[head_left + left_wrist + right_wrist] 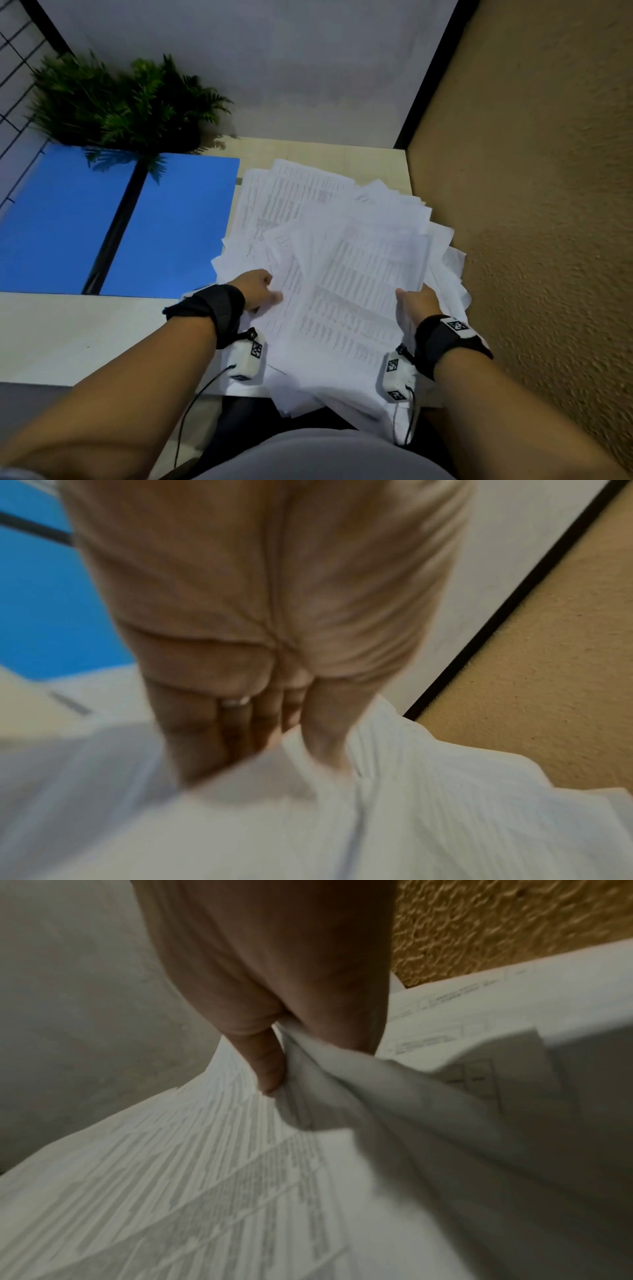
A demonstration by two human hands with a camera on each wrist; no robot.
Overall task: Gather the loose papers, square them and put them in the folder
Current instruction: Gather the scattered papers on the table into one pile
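Observation:
A messy pile of printed white papers [342,274] lies fanned on the right part of the desk, some sheets hanging over the near edge. My left hand [262,289] grips the pile's left side, thumb on top and fingers under the sheets [308,818]. My right hand [416,303] pinches the right side of the sheets [240,1191], thumb on top and the other fingers hidden beneath. An open blue folder [164,226] with a black spine lies flat to the left of the pile.
A green fern plant [120,102] stands at the back left, its fronds over the folder. A tan textured wall [531,205] runs close along the desk's right side. Bare pale desk [85,335] shows at the near left. My lap is below the desk edge.

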